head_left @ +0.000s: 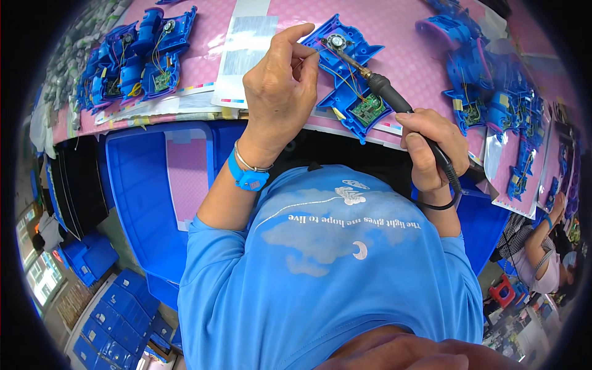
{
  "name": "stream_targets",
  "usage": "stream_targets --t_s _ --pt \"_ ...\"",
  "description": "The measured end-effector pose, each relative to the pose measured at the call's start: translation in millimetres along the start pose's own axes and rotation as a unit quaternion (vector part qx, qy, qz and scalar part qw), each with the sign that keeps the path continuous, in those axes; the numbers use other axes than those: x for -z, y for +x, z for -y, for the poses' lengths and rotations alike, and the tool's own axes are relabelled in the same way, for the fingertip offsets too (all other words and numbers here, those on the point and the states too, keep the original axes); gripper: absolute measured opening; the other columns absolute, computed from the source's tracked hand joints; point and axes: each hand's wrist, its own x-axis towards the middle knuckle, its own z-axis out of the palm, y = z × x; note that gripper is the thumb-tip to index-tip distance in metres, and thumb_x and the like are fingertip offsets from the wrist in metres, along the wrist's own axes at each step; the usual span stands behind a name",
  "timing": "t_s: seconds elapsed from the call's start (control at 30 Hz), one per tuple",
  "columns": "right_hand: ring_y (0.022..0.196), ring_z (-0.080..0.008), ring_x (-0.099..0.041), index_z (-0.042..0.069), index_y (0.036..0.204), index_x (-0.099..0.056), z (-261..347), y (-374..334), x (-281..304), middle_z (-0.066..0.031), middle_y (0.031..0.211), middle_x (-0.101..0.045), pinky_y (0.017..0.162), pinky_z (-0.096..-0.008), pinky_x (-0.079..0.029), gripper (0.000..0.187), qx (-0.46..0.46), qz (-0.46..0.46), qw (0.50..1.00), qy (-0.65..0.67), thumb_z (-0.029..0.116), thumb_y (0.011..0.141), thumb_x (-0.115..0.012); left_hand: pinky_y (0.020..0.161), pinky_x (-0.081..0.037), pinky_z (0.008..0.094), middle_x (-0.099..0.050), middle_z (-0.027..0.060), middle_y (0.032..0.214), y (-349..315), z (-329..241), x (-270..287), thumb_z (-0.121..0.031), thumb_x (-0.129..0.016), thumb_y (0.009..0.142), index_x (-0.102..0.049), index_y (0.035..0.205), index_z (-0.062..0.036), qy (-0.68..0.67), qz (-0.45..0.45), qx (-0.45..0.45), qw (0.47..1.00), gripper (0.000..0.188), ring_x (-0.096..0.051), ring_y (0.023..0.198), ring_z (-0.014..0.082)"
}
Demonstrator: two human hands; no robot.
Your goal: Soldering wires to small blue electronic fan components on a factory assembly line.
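A blue plastic housing half (345,76) lies on the pink table in front of me. It carries a round speaker (337,42) near its far end, a green circuit board (368,110) near the table edge, and thin wires between them. My right hand (431,145) grips a soldering iron (394,95) by its black handle, with the tip on or just beside the speaker. At the speaker's left, my left hand (280,83) has thumb and fingers pinched together at the housing's edge. Whatever the pinch holds is too small to make out.
More blue housings with boards and wires lie on the left (132,58) and in a pile on the right (487,86). A blue bin (139,191) stands below the table edge on my left. Another person's arm (542,237) shows at the far right.
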Motion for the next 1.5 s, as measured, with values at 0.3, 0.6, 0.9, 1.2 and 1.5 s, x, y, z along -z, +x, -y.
stream_targets --t_s 0.3,0.6,0.9,1.2,1.5 --pt "0.059 -0.0163 -0.057 -0.007 0.104 -0.071 -1 2 -1 -0.0108 0.071 -0.063 0.056 -0.0299 -0.043 0.024 -0.020 0.004 1.000 0.002 0.010 0.088 -0.062 0.058 -0.054 0.0263 -0.069 0.0060 0.077 0 0 -2 0.010 -0.072 0.083 -0.062 0.121 -0.0020 -0.008 -0.001 0.006 1.000 0.041 -0.067 0.063 0.0143" --pt "0.060 -0.0168 -0.057 -0.007 0.102 -0.071 0 4 -1 -0.0114 0.071 -0.063 0.056 -0.0304 -0.043 0.024 -0.029 0.010 1.000 0.001 0.008 0.087 -0.063 0.058 -0.055 0.0266 -0.071 0.0071 0.080 1 0 -3 0.008 -0.071 0.085 -0.062 0.120 -0.0009 -0.020 0.013 0.018 1.000 0.037 -0.068 0.065 0.0149" --pt "0.056 -0.0154 -0.054 -0.008 0.107 -0.068 -3 -6 7 -0.0094 0.069 -0.061 0.052 -0.0300 -0.041 0.024 0.037 -0.031 0.999 0.019 0.009 0.091 -0.062 0.056 -0.050 0.0229 -0.071 0.0053 0.087 -9 9 13 0.002 -0.070 0.093 -0.061 0.133 -0.0054 -0.061 -0.020 0.088 0.994 0.041 -0.062 0.064 0.0077" --pt "0.060 -0.0170 -0.059 -0.008 0.100 -0.071 7 12 -5 -0.0135 0.073 -0.065 0.056 -0.0299 -0.043 0.023 -0.022 0.027 0.999 0.025 0.009 0.087 -0.063 0.054 -0.048 0.0236 -0.066 0.0051 0.085 -13 6 10 0.004 -0.070 0.091 -0.058 0.132 -0.0025 -0.038 -0.015 0.083 0.996 0.043 -0.060 0.063 0.0090" --pt "0.061 -0.0134 -0.057 -0.007 0.103 -0.072 5 14 -11 -0.0106 0.076 -0.066 0.055 -0.0275 -0.041 0.024 -0.059 0.026 0.998 0.008 0.008 0.087 -0.061 0.055 -0.053 0.0266 -0.068 0.0077 0.085 -14 11 6 0.008 -0.072 0.087 -0.059 0.128 -0.0027 0.014 -0.018 0.037 0.999 0.044 -0.064 0.062 0.0136"
